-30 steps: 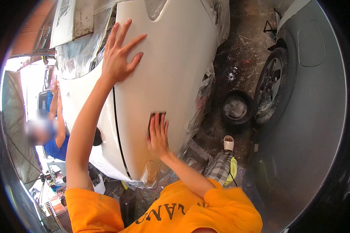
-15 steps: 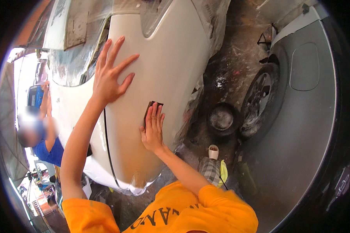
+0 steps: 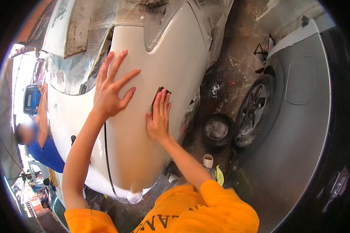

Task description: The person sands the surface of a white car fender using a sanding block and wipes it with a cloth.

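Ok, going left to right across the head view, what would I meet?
Co-worker in a blue shirt, person's bare left hand, bare right hand on a dark rectangular pad, round black tub, black-tyred spoked car wheel, rounded-square grey fuel flap.

Seen from a wearer's own head, a wide fisheye camera faces steeply downward over an orange shirt [image 3: 217, 213] at six o'clock, a white car panel [image 3: 134, 149] within arm's reach mid-frame, a grey car [image 3: 295, 132] bowing along the rim at three.

Dark pad [image 3: 156, 96] (half-hidden) on panel [image 3: 175, 72]
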Action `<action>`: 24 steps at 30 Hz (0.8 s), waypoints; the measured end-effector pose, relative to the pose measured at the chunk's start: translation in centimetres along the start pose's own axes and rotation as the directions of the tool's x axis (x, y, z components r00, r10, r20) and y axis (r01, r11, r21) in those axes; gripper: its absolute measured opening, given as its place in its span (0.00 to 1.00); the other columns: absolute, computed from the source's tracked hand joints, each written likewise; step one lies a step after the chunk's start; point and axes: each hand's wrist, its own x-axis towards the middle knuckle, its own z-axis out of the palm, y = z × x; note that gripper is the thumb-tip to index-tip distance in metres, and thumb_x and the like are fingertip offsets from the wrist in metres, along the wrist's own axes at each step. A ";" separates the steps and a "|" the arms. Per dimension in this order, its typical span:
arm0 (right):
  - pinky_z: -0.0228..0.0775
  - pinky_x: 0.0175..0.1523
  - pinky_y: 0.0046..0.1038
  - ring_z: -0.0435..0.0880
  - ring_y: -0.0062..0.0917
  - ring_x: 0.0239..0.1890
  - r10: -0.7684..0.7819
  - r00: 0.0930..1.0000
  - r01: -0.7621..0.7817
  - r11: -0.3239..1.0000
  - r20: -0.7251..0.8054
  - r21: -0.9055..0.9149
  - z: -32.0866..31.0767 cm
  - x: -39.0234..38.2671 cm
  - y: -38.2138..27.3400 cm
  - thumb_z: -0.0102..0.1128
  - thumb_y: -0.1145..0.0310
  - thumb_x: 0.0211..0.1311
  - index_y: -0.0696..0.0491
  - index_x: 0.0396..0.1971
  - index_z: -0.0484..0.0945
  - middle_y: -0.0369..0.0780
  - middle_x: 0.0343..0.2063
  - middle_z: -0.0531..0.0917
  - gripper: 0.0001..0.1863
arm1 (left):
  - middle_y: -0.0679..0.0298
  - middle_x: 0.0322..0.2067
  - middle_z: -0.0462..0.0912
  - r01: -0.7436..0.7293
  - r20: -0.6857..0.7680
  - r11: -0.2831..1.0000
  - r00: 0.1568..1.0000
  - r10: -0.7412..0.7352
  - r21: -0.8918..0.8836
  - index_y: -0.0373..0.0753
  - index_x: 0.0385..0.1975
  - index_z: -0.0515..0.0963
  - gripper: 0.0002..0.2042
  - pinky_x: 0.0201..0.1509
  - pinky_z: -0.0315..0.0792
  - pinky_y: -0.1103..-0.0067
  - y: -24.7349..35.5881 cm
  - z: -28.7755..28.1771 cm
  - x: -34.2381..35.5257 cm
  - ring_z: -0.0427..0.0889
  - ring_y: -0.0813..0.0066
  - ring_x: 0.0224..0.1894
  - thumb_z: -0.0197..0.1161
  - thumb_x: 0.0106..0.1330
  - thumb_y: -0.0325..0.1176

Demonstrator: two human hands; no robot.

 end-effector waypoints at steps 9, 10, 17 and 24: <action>0.34 0.76 0.59 0.40 0.52 0.78 -0.151 0.978 0.126 0.978 -0.142 -0.167 -4.5 18.5 0.8 0.42 0.57 0.75 0.60 0.76 0.43 0.51 0.77 0.44 0.38 | 0.66 0.76 0.55 -0.021 -0.018 0.999 1.000 0.021 -0.029 0.59 0.54 0.82 0.24 0.76 0.50 0.52 0.3 0.1 0.9 0.46 0.53 0.78 0.70 0.55 0.36; 0.35 0.75 0.60 0.38 0.53 0.78 -0.169 0.978 0.152 0.978 -0.120 -0.143 -2.4 12.1 -0.5 0.48 0.59 0.72 0.60 0.76 0.42 0.51 0.77 0.40 0.41 | 0.66 0.76 0.55 -0.007 -0.016 1.000 1.000 0.007 -0.028 0.59 0.54 0.82 0.24 0.76 0.50 0.52 0.1 0.3 0.4 0.46 0.53 0.78 0.70 0.55 0.36; 0.37 0.75 0.60 0.40 0.51 0.78 -0.207 0.968 0.168 0.954 -0.142 -0.247 -4.1 16.2 -0.4 0.43 0.57 0.74 0.59 0.76 0.45 0.51 0.77 0.44 0.38 | 0.67 0.75 0.55 -0.044 -0.049 0.996 0.998 0.040 -0.082 0.58 0.54 0.83 0.23 0.76 0.50 0.52 0.4 -0.2 1.1 0.46 0.54 0.78 0.69 0.56 0.35; 0.34 0.75 0.62 0.39 0.54 0.78 -0.123 0.992 0.117 0.982 -0.037 -0.148 -0.8 3.1 -1.8 0.54 0.64 0.67 0.62 0.75 0.43 0.52 0.77 0.41 0.44 | 0.64 0.75 0.56 -0.025 -0.035 0.999 0.999 0.024 -0.022 0.57 0.55 0.83 0.24 0.77 0.51 0.57 0.0 0.4 0.3 0.47 0.52 0.78 0.70 0.55 0.33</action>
